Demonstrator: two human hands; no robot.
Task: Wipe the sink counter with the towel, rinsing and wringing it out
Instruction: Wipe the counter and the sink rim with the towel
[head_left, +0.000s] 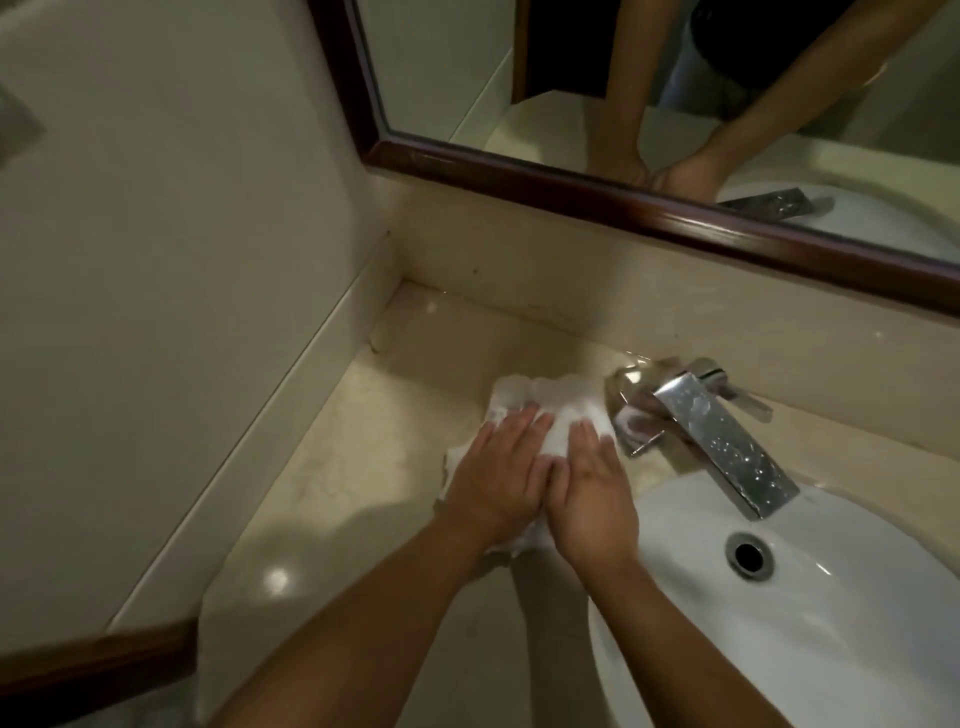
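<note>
Left hand (501, 475) and right hand (592, 499) lie flat, fingers straight, side by side atop the white towel (205, 415), pinning it to the counter (332, 499) left of the faucet (722, 431), likely spreading pressure for wiping

One view only, from a camera on the person's head. It looks forward and steeply down, from close above the counter (322, 499), at about arm's reach. Both forearms enter from the near edge and run up to the middle of the frame. View is turned slightly left: the side wall (156, 260) fills the left half, the sink (831, 597) is cut off at the right and near edges. The mirror (675, 104) crosses the far right corner, showing the same arms from the opposite side. Wide-angle lens; straight edges bow.
</note>
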